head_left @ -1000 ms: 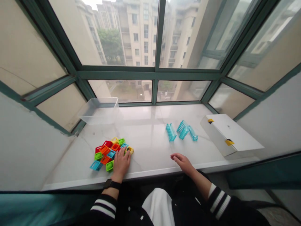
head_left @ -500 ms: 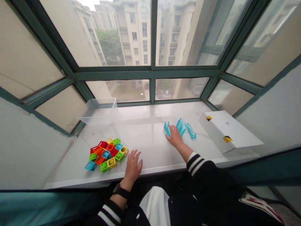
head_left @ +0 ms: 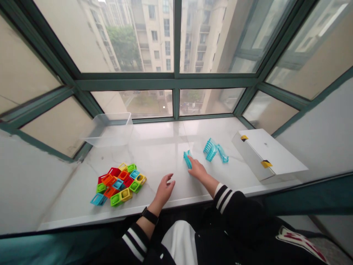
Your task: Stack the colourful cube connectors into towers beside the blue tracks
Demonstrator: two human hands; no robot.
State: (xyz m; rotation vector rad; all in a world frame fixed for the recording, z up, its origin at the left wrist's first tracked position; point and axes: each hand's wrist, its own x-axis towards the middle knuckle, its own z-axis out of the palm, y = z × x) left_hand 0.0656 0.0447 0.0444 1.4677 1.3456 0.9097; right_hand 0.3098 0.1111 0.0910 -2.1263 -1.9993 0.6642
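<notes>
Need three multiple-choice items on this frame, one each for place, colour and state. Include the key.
1. Where is the clear plastic tub?
A) On top of a box
B) Against the window, at the left of the marble sill
C) On the floor

2. What colour are the corner patches on the white box?
A) Red
B) Green
C) Yellow

3. What is the right hand doing?
A) Gripping the tub's rim
B) Touching a turquoise ridged plastic piece with its fingers
C) Lifting the box

1: B, the tub sits by the window frame.
2: C, yellow shows at two box corners.
3: B, the fingers meet the piece, away from tub and box.
</notes>
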